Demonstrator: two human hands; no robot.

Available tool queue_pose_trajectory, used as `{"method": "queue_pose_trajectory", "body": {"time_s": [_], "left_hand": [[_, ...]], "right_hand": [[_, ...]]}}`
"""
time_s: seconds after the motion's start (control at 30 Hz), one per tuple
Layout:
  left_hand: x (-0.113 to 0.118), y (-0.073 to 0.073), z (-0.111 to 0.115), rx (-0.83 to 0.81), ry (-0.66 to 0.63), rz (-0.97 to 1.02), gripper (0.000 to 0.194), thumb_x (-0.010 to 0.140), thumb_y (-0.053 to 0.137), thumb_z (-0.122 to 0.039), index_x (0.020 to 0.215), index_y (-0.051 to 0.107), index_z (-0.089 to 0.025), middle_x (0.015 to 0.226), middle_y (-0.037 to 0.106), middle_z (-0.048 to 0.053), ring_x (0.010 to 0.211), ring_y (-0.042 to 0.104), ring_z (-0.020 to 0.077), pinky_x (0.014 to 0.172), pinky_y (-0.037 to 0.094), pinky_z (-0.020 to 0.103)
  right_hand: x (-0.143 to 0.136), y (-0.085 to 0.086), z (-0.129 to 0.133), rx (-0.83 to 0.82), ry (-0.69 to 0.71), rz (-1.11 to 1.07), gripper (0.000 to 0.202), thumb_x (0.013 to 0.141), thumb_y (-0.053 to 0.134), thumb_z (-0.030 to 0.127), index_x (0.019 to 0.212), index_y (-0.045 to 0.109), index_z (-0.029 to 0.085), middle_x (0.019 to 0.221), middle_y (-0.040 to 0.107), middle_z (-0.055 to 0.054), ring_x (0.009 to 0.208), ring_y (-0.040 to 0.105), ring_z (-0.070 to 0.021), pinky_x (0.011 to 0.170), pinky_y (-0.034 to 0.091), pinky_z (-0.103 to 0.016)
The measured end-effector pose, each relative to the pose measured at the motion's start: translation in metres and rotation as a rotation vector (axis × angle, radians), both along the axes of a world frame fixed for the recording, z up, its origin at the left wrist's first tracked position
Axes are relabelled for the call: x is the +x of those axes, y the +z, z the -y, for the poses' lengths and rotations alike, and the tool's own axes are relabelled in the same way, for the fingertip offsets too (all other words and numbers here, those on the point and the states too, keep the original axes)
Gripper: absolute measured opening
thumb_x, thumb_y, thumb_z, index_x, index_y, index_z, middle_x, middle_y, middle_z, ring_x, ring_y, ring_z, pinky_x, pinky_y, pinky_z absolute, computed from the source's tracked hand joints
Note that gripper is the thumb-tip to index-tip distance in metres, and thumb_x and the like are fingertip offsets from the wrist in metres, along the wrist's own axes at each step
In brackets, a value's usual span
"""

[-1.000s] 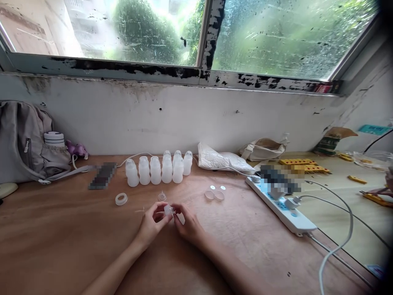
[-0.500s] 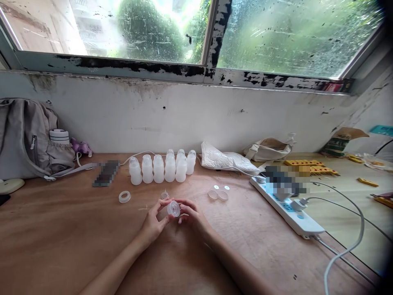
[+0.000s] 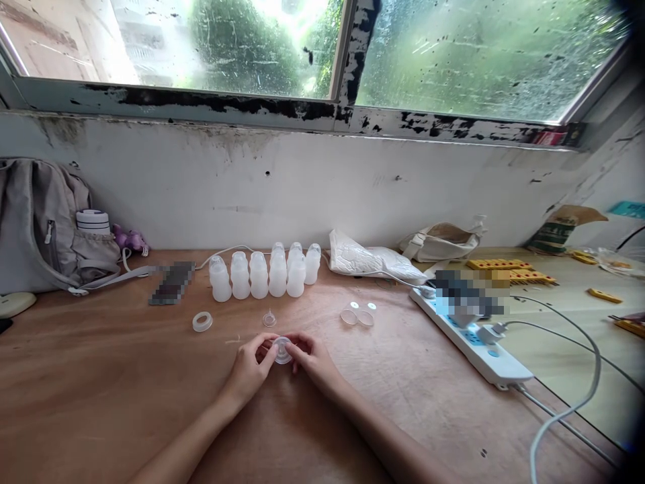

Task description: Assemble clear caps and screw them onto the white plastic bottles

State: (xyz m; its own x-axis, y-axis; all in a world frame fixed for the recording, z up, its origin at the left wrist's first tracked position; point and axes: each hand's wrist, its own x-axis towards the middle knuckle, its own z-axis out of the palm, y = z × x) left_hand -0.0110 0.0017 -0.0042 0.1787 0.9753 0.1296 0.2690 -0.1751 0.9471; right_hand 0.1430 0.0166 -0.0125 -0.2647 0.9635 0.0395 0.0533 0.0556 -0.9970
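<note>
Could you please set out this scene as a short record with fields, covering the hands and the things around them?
Left hand: holds the left side of a clear round plastic part
Right hand: holds the same part's right side
Just beyond the hands: small clear pointed piece
Left of that piece: translucent ring
Right of it: clear discs, with small white discs behind
Farther back: frosted bottles, upright
Far right: white power strip
Far left: grey backpack

daylight is pouring through the window (image 3: 312,60), blowing out the left pane (image 3: 242,40); soft shadow is pooling on the surface (image 3: 282,430), blackness is swallowing the right corners!
</note>
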Motion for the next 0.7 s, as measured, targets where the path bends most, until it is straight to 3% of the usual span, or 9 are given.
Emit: {"method": "queue_pose_trajectory", "body": {"time_s": [0.7], "left_hand": [[0.0048,0.0046,0.0058,0.051,0.1,-0.122,0.013,0.076,0.05,-0.03,0.078,0.055,-0.018,0.066,0.063,0.001,0.059,0.06,0.0155,0.056,0.045,0.024]], "right_hand": [[-0.0037,0.0038,0.0091,0.106,-0.037,0.169,0.021,0.079,0.051,0.034,0.081,0.062,0.016,0.063,0.058,0.0,0.045,0.048,-0.0086,0.041,0.039,-0.019]]}}
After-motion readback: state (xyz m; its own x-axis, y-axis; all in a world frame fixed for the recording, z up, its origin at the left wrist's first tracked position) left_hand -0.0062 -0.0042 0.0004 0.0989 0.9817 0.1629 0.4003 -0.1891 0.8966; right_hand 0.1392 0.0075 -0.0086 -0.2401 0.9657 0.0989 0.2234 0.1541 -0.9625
